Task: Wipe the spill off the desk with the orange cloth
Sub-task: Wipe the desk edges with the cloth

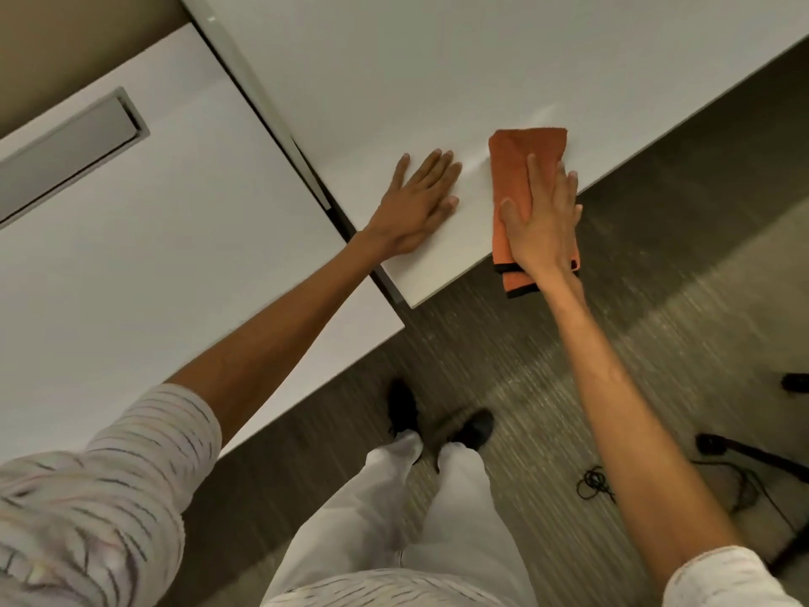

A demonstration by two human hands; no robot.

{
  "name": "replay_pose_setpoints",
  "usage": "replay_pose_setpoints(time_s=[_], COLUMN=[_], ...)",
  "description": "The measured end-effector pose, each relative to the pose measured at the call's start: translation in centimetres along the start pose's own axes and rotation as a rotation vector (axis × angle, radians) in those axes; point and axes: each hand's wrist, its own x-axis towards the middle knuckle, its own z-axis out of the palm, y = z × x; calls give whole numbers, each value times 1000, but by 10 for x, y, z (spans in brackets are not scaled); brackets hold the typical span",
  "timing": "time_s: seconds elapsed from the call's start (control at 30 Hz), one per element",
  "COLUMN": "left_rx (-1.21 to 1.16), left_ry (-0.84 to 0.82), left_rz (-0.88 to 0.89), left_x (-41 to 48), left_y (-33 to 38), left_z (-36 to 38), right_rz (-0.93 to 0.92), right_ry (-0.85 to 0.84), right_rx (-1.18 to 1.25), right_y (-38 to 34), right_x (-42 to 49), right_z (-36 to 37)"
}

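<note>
The cloth (510, 168) is orange with a thin black edge, and the desk (437, 59) under it is plain white, just like the other desk (153, 265) on the left, which has a flat grey strip (70, 144) set in it. The floor (613, 308) is grey-brown with lots of thin lines running across it, and a black cord (593, 481) and black chair legs (744, 455) sit on it. The shirt sleeve (144, 444) is white with thin dark and pale coloured stripes, the trousers (372, 519) are plain white, and the shoes (402, 407) are black.
</note>
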Motion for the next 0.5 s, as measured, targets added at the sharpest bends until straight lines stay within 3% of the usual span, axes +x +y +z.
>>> replay_pose_setpoints(time_s=[0.23, 0.5], left_rx=[-4, -15], left_ry=[19, -9], left_rz=[-28, -63], left_x=[-6, -5], left_y=[8, 11], left_z=[0, -3], right_rz=[161, -82], right_ry=[34, -33], right_rx=[-40, -14], right_y=[-12, -21], right_x=[32, -50], right_z=[-7, 18])
